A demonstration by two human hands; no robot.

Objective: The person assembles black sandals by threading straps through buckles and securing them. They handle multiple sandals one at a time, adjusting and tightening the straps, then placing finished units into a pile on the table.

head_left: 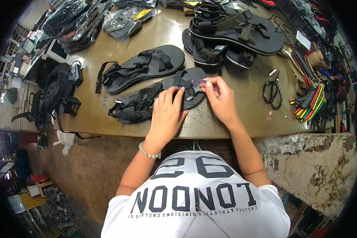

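A black strapped sandal point(129, 104) lies near the table's front edge, toe to the right. My left hand point(167, 108) grips its near side, fingers curled over the straps and thumb low along the edge. At the front strap, beside a buckle point(193, 96), my right hand point(220, 97) is closed in a pinch. A thin dark purplish strip point(199, 81) shows between its fingertips and the strap; its exact kind is unclear. Just beyond lies a second black sandal point(168, 55), touched by neither hand.
More black sandals point(261, 39) are piled at the back right. Scissors with black handles point(272, 94) lie to the right, near a bundle of coloured straps point(311, 101). Plastic-wrapped sandals point(125, 23) sit at the back left. A black fan-like device point(59, 89) stands by the left edge.
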